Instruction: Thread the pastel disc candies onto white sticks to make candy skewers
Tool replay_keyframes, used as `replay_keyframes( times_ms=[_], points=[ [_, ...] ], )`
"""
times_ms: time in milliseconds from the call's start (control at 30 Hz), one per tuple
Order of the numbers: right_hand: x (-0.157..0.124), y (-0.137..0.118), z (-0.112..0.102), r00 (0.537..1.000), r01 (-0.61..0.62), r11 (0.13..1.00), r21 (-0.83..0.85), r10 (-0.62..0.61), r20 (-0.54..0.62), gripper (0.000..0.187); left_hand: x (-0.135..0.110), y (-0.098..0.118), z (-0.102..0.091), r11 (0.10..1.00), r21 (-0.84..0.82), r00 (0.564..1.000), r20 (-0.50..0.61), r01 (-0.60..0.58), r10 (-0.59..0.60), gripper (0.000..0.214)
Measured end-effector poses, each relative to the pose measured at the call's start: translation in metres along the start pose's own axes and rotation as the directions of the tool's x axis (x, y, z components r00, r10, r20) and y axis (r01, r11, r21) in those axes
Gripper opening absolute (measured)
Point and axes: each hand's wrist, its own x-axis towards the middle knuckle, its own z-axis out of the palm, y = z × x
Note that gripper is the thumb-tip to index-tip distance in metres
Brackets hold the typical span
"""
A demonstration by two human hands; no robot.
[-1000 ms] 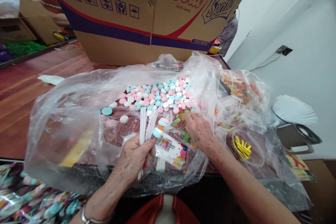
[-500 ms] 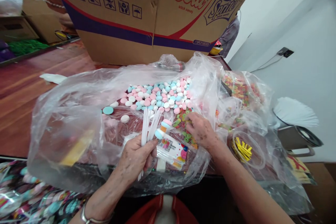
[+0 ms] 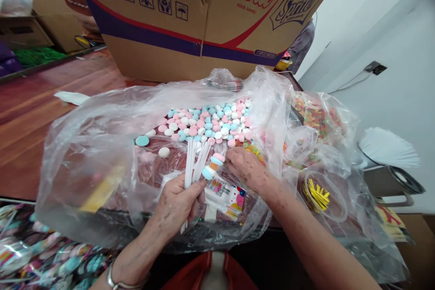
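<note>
My left hand (image 3: 181, 201) is closed round a bundle of white plastic sticks (image 3: 194, 163) that fan out upward. Just right of the bundle, above my thumb, pink, blue and white candies with an orange piece between them form a short stack (image 3: 215, 163). My right hand (image 3: 245, 168) has its fingers pressed together close to that stack; what they hold, if anything, is hidden. Beyond it lie small green and orange gummy rings (image 3: 253, 148), partly covered by the hand. Pink, white and blue round candies (image 3: 207, 122) spread over clear plastic behind the sticks.
A large cardboard box (image 3: 163, 61) stands at the back. On the right are a bag of gummies (image 3: 317, 115), yellow twist ties (image 3: 317, 195) in a round container and a grey jug-like vessel (image 3: 390, 186). Printed packets (image 3: 224, 197) lie in front. Wrapped candies (image 3: 50, 253) fill the lower left.
My right hand has moved left from the gummy rings toward the candy stack, its fingers drawn together. My left hand still grips the sticks. The view has shifted slightly.
</note>
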Motion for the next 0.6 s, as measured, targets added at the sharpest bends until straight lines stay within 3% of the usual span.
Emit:
replay_keyframes(
  times_ms=[167, 367, 500, 600],
  points=[
    [-0.012, 0.004, -0.005, 0.987, 0.157, 0.985, -0.074, -0.158, -0.001, 0.014, -0.001, 0.0, -0.001, 1.0, -0.014, 1.0, 0.004, 0.009, -0.009, 0.035],
    [-0.019, -0.012, -0.007, 0.995, 0.094, 0.966, -0.241, -0.099, -0.008, 0.021, 0.0, 0.003, 0.001, 1.0, 0.0, 1.0, 0.0, 0.002, -0.002, 0.034],
    [-0.019, -0.01, -0.004, 0.995, 0.084, 0.985, -0.152, -0.091, -0.041, 0.023, -0.001, 0.005, 0.001, 1.0, 0.021, 1.0, -0.012, 0.01, -0.01, 0.034],
    [-0.013, 0.003, 0.004, 0.988, -0.035, 0.994, 0.099, 0.05, -0.146, 0.018, -0.001, 0.004, 0.001, 1.0, 0.018, 0.999, -0.02, 0.026, -0.025, 0.033]
  ],
)
